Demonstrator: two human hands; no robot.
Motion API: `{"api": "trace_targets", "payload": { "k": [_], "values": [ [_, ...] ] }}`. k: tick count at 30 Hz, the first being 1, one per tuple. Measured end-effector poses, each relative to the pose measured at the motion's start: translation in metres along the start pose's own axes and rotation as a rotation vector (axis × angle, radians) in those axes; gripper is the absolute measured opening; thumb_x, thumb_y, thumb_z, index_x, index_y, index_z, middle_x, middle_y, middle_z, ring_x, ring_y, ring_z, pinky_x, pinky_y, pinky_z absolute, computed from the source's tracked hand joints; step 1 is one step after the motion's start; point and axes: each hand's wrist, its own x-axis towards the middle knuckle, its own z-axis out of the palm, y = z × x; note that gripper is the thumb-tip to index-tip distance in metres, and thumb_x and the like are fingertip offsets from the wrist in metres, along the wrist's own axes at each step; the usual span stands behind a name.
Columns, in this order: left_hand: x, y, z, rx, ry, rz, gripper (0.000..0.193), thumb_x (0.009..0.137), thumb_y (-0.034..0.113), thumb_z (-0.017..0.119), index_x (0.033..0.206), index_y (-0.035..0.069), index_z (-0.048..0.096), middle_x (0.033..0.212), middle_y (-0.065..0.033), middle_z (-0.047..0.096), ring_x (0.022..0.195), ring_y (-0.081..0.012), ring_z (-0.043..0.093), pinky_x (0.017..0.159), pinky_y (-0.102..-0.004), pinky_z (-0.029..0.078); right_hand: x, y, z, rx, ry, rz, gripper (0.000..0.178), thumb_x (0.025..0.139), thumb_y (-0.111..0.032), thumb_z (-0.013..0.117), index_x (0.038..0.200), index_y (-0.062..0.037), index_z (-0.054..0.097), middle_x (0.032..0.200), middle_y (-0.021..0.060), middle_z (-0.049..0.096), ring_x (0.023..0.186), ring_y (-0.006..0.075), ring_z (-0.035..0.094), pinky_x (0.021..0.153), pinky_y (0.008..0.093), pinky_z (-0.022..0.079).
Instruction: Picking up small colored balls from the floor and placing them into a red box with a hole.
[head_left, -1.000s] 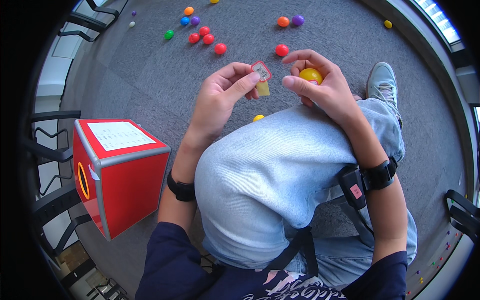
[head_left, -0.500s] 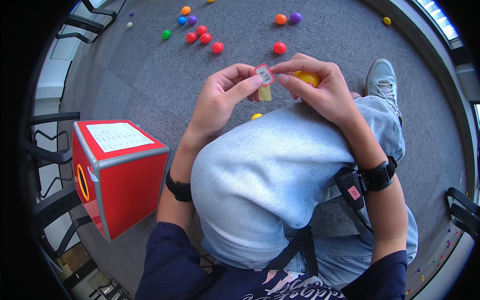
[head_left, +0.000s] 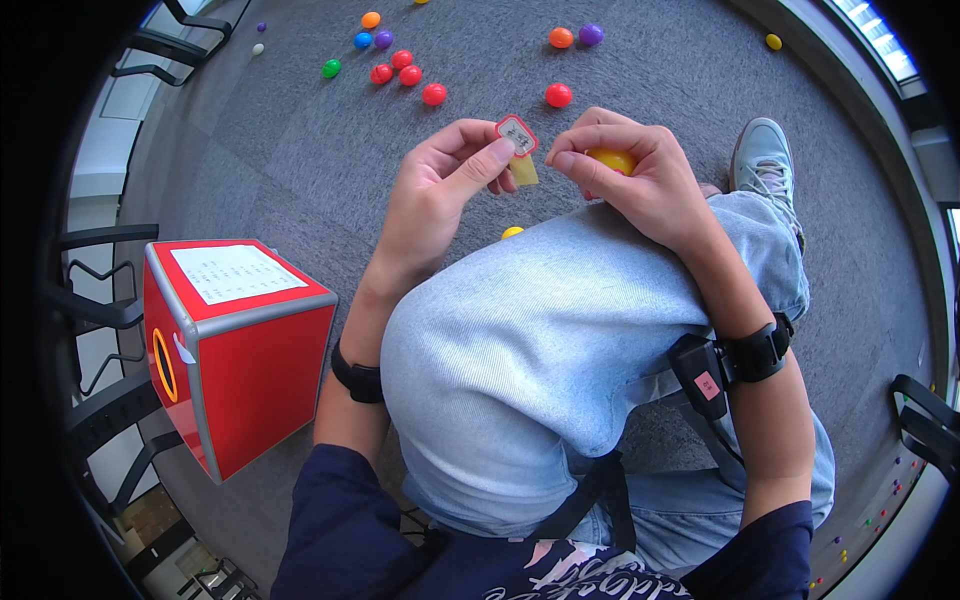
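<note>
Above my raised knee, my left hand (head_left: 440, 190) pinches a small white label with a red border (head_left: 517, 130) between thumb and fingers. A piece of pale yellow paper (head_left: 524, 172) hangs below the label in the same grip. My right hand (head_left: 655, 175) is curled around a yellow ball (head_left: 612, 160), most of it hidden by the palm and fingers. Its thumb and index finger come together at the tip, a short gap from the label; whether they pinch anything small cannot be made out. Another yellow ball (head_left: 513, 231) shows partly behind my knee.
A red box with silver edges (head_left: 265, 395) stands at my left, a white sheet (head_left: 236, 274) on its top and a round yellow-rimmed opening in its side. Red balls (head_left: 433, 94) and other coloured ones lie across the grey carpet. Black chair legs (head_left: 105, 310) line the left side.
My left hand has drawn slightly left with the label and yellow paper, tilting them. A gap has opened between the label and my right fingertips, which were touching or nearly touching it.
</note>
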Motion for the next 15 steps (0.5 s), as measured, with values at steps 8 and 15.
{"api": "trace_targets", "payload": {
  "k": [8,15],
  "values": [
    [-0.001,0.001,0.000,-0.040,0.082,0.012,0.020,0.091,0.018,0.059,0.100,0.001,0.061,0.081,-0.0055,0.063,0.075,-0.0098,0.057,0.073,-0.0236,0.044,0.000,0.008,0.000,0.037,0.063,0.034,0.018,0.083,-0.018,0.067,0.088,-0.0015,0.070,0.079,0.0052,0.064,0.075,0.0132,0.059,0.072,0.0273,0.047],
    [0.005,-0.013,-0.015,0.084,0.144,-0.058,0.022,0.090,0.021,0.061,0.099,0.001,0.063,0.081,-0.0039,0.062,0.074,-0.0091,0.056,0.072,-0.0233,0.043,0.000,0.006,0.000,0.158,0.154,0.306,0.034,0.091,-0.035,0.057,0.097,-0.0029,0.067,0.077,0.0034,0.060,0.072,0.0091,0.058,0.059,0.0221,0.047]
  ]
}}
